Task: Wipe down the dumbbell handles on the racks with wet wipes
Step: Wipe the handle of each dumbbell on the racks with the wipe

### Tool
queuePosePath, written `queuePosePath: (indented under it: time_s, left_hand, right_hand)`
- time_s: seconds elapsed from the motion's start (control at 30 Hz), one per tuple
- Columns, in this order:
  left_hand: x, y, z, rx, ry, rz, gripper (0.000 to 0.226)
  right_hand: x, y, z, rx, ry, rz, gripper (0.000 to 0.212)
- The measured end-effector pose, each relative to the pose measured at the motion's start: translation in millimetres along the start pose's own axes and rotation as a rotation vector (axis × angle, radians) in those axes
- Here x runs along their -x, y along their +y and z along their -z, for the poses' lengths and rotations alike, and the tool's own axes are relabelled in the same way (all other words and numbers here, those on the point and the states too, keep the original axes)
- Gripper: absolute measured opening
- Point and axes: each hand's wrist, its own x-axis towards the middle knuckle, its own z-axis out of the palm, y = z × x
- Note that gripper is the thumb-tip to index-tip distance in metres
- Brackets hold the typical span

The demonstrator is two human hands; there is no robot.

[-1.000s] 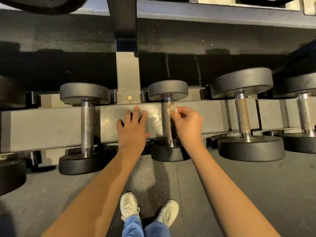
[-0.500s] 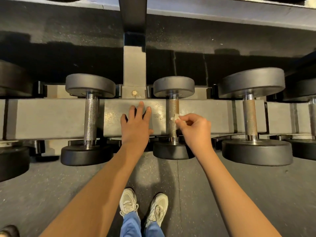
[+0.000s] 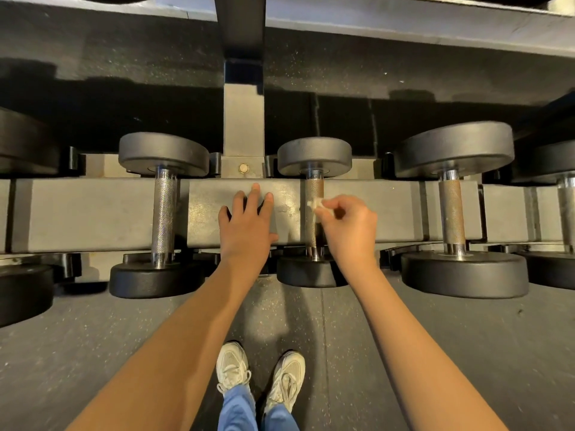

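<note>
- Where the grey rack rail [image 3: 77, 213] meets the left edge of the view, the far-left dumbbell [image 3: 25, 290] shows only in part, as black heads above and below the rail.
- Next along, the left dumbbell [image 3: 164, 213] lies across the rail, its silver knurled handle bare and apart from both hands.
- Right of it, the left hand [image 3: 247, 225] lies palm down on the rail, just below the upright post [image 3: 243, 119] and its brass bolt [image 3: 244, 168]. The fingers are straight and a little apart, the thumb points right, and the hand holds nothing.
- Lower down, two white shoes [image 3: 233, 365] and blue trouser legs stand on the speckled floor [image 3: 466, 337].
- Just right of the left hand, the middle dumbbell [image 3: 313, 188] crosses the rail with a brownish knurled handle.
- Against the upper half of that handle sits the wet wipe [image 3: 313, 204], a small white wad.
- It is pinched between the thumb and fingertips of the right hand [image 3: 350, 227], whose fingers are curled.
- Further right, the large dumbbell [image 3: 451, 213] rests on the rail, handle bare, apart from the right hand.
- At the right edge, the far-right dumbbell [image 3: 566, 206] is cut off.
</note>
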Motion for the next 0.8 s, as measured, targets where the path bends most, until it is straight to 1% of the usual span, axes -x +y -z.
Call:
queuePosePath:
  time_s: [0.1, 0.17, 0.2, 0.3, 0.33, 0.37, 0.4, 0.43, 0.47, 0.5, 0.53, 0.57, 0.63, 0.7, 0.73, 0.8]
  left_hand:
    - [-1, -1, 6, 0.029, -0.012, -0.012, 0.074]
    - [-1, -2, 13, 0.166, -0.002, -0.052, 0.062]
    - [1, 0, 16, 0.331, -0.003, -0.072, 0.056]
    - [10, 16, 30, 1.023, -0.115, -0.087, 0.043]
    - [13, 23, 34, 1.163, -0.148, -0.089, 0.037]
    - [14, 29, 38, 1.250, -0.160, -0.083, 0.028]
    - [16, 34, 41, 1.326, -0.153, -0.064, 0.021]
    - [16, 38, 44, 1.386, -0.127, -0.027, 0.019]
    - [15, 41, 46, 1.429, -0.092, 0.016, 0.019]
    - [13, 41, 46, 1.438, -0.040, 0.058, 0.018]
    - [10, 41, 47, 1.408, 0.027, 0.095, 0.017]
    - [6, 40, 48, 1.345, 0.104, 0.123, 0.016]
    - [-8, 37, 48, 1.144, 0.234, 0.146, 0.011]
    - [-22, 39, 47, 0.983, 0.279, 0.122, 0.010]
    - [-27, 42, 45, 0.962, 0.277, 0.111, 0.011]
    - [-30, 49, 40, 0.969, 0.266, 0.110, 0.011]
  right_hand:
    - [20, 8, 13, 0.036, -0.140, 0.001, 0.006]
    - [22, 7, 21, 0.020, -0.201, -0.065, 0.009]
    - [22, 5, 24, -0.025, -0.184, -0.101, 0.010]
    - [20, -6, 26, -0.228, -0.077, -0.170, 0.015]
    - [19, -11, 25, -0.290, -0.068, -0.180, 0.013]
    - [20, -15, 24, -0.353, -0.074, -0.189, 0.009]
    - [20, -18, 23, -0.418, -0.085, -0.202, 0.004]
    - [21, -20, 23, -0.486, -0.094, -0.219, 0.003]
    - [22, -21, 25, -0.540, -0.102, -0.238, 0.009]
    - [22, -20, 26, -0.574, -0.110, -0.253, 0.014]
    - [23, -18, 26, -0.557, -0.104, -0.257, 0.019]
    - [23, -14, 25, -0.490, -0.088, -0.250, 0.022]
    - [26, -6, 19, -0.262, -0.083, -0.199, 0.028]
    - [31, -1, 8, -0.120, -0.118, -0.173, 0.029]
    - [33, 1, 4, -0.102, -0.128, -0.191, 0.029]
    - [32, 1, -1, -0.053, -0.133, -0.227, 0.038]
